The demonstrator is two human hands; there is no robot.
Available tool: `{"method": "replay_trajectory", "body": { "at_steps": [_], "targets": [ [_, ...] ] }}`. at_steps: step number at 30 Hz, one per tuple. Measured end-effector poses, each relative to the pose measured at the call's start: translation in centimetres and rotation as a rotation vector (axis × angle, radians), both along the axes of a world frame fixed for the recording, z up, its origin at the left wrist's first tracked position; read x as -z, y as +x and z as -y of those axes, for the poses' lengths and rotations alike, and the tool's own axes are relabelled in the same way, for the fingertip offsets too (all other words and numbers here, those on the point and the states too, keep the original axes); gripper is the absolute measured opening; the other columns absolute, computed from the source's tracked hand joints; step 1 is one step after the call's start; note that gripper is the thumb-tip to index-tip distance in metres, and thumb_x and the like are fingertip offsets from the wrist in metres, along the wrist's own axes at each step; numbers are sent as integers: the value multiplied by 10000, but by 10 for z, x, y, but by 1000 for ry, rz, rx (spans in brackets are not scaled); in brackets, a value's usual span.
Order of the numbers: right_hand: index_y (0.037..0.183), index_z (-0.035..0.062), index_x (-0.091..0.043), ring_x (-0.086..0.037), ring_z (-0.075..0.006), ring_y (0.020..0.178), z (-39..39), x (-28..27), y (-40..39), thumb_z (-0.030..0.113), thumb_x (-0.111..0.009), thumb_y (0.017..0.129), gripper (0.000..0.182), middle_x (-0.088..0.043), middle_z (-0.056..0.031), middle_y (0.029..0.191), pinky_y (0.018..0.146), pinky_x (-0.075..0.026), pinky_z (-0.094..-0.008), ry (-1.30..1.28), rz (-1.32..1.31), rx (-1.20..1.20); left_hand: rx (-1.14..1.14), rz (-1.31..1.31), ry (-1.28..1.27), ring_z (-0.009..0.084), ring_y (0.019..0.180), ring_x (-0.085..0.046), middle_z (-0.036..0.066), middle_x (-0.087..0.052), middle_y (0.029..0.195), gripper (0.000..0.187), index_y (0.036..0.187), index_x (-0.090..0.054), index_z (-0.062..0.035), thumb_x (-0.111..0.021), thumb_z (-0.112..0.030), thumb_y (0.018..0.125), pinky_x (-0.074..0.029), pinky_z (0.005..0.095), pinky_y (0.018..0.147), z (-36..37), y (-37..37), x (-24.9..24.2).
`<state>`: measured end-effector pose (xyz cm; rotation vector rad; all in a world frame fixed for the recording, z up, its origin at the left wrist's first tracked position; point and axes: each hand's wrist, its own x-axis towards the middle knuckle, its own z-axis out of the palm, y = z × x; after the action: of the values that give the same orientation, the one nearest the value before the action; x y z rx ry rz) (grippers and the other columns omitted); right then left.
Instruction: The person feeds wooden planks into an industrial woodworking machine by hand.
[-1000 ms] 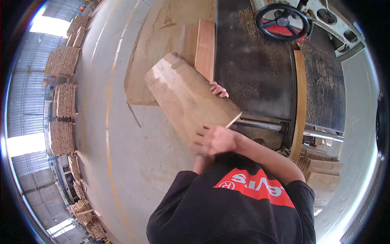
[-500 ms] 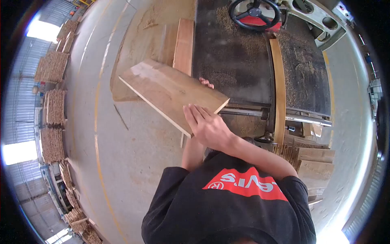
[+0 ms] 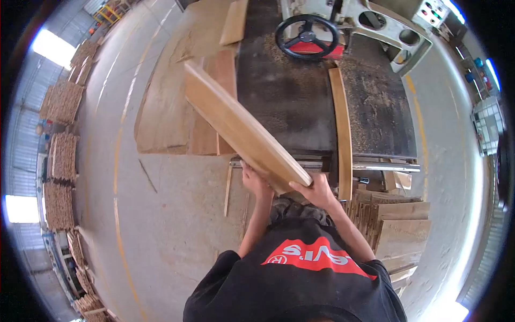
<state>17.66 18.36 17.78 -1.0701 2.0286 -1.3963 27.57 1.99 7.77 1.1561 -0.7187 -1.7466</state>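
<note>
A wooden board (image 3: pixel 236 129) is held in front of me, tilted up so its long pale edge faces upward and runs diagonally from upper left to lower right. My left hand (image 3: pixel 256 181) grips its lower long side, the fingers partly hidden behind it. At the near right end, my right hand (image 3: pixel 316 191) clasps the corner with the thumb laid along the edge. Beyond the board lies the dark machine table (image 3: pixel 295 102), dusted with wood chips.
A black handwheel (image 3: pixel 307 36) stands at the machine's far side. A wooden strip (image 3: pixel 343 134) crosses the table. Left of it is a large sheet (image 3: pixel 166 118) with boards on it. Stacked boards (image 3: pixel 402 231) lie at lower right; a thin stick (image 3: pixel 147 176) is on the floor.
The board has turned from lying nearly flat to standing on edge. My right hand has moved from its top face to the near right end; my left hand now shows at the lower side.
</note>
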Motion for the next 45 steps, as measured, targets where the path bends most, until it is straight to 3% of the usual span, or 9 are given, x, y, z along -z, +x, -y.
{"method": "replay_trajectory", "body": {
  "at_steps": [3, 6, 14, 20, 27, 32, 36, 40, 45],
  "targets": [
    [1053, -88, -757, -735, -185, 762, -38, 38, 5, 318, -849, 915, 438, -774, -177, 834, 694, -564, -373, 205, 287, 29, 150, 546, -284, 275, 1197, -621, 188, -584, 1326, 467, 1300, -678, 46, -545, -367, 1125, -526, 388, 987, -11, 22, 36],
    [1041, -94, -768, -744, -179, 750, -57, 82, 25, 290, -819, 953, 397, -790, -121, 869, 694, -581, -331, 146, 715, 119, -31, 592, -545, 267, 1141, -614, 193, -584, 1266, 384, 1205, -714, 66, -631, -292, 1092, -504, 378, 1002, -22, 15, 31],
    [1315, -50, -619, -750, -278, 1069, -93, 126, 35, 183, -719, 1025, 384, -741, -157, 1185, 921, -642, -388, -148, 1486, 384, 485, 902, -923, 431, 1385, -418, 259, -540, 1378, 448, 1123, -728, 72, -759, -354, 991, -390, 537, 1112, -25, -8, 3],
    [1331, -59, -589, -784, -268, 943, -83, 162, 29, 266, -686, 1056, 437, -765, -196, 1116, 795, -665, -369, -327, 1481, 546, 575, 868, -1303, 562, 1463, -333, 360, -428, 1556, 624, 900, -682, 148, -775, -467, 952, -282, 625, 1201, -8, -62, 15],
    [933, -20, -715, -737, -183, 589, -36, 116, 3, 516, -555, 1091, 581, -780, -122, 765, 436, -424, -278, 102, 1087, 636, 850, 780, -1037, 556, 1452, -395, 393, -631, 1323, 882, 1235, -635, 202, -751, -609, 908, -299, 542, 1245, 47, -119, -13],
    [852, -9, -712, -688, -166, 547, 13, 127, -40, 527, -581, 1080, 597, -728, -91, 686, 455, -438, -289, -28, 943, 782, 831, 665, -1251, 571, 1442, -391, 440, -458, 1503, 786, 934, -742, 176, -691, -609, 955, -263, 574, 1257, 77, -159, -9],
    [801, -24, -705, -640, -175, 521, 51, 129, -71, 506, -630, 1063, 596, -690, -95, 659, 485, -486, -315, -99, 908, 894, 1012, 903, -1230, 543, 1529, -267, 372, -384, 1608, 714, 1078, -788, 65, -658, -629, 971, -219, 613, 1256, 127, -188, -16],
    [815, -26, -727, -659, -177, 523, 82, 132, -112, 510, -667, 1039, 583, -715, -110, 678, 485, -506, -305, -103, 899, 947, 681, 922, -1429, 534, 1559, -224, 334, -352, 1645, 586, 1188, -784, -22, -827, -518, 879, -266, 645, 1216, 170, -177, -11],
    [793, -30, -714, -695, -205, 554, 100, 121, -157, 442, -659, 1059, 545, -746, -156, 725, 480, -519, -326, -41, 924, 919, 415, 1365, -1134, 547, 1507, -248, 331, -342, 1617, 908, 1521, -498, -54, -908, -402, 789, -289, 650, 1179, 218, -116, -16]
  ]
}}
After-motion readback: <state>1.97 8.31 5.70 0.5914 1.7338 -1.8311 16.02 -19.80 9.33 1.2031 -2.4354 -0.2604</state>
